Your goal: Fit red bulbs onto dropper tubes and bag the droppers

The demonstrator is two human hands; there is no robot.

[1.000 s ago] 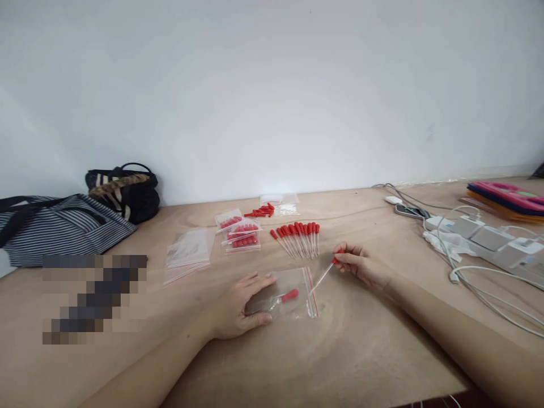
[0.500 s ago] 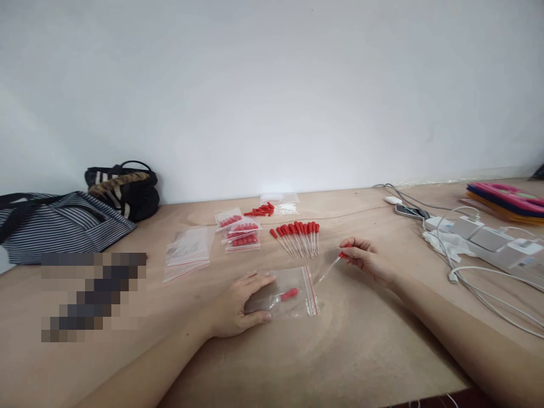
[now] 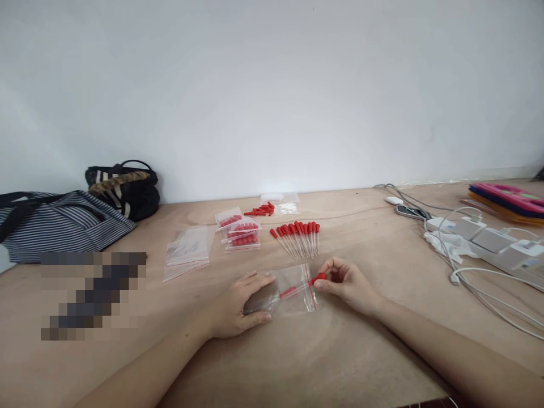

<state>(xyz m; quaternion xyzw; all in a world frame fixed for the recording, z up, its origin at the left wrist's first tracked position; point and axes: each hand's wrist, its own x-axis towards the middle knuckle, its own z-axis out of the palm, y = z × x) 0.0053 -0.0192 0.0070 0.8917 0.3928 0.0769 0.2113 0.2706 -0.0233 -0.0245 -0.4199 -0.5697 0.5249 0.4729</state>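
Note:
My right hand (image 3: 346, 283) pinches the red bulb of a glass dropper (image 3: 318, 277). Its clear tube reaches through the mouth of a clear zip bag (image 3: 301, 304) lying in front of me. Inside the bag is another red-bulbed dropper (image 3: 288, 292), partly overlapped by the held one. Resting on the bag's left end is my left hand (image 3: 242, 303), fingers stretched and thumb apart, holding it against the table. Just beyond the bag, several red-bulbed droppers (image 3: 300, 237) lie fanned out side by side.
Filled bags (image 3: 243, 233) with red bulbs and loose red pieces (image 3: 263, 209) lie further back. Flat clear bags (image 3: 187, 249) are stacked at left, near a striped bag (image 3: 76, 224) and a black bag (image 3: 138, 192). A power strip (image 3: 493, 243) with cables stands right.
My right hand has moved left and nearer with its dropper, whose tube has gone into the bag's mouth. My left hand has stayed in place.

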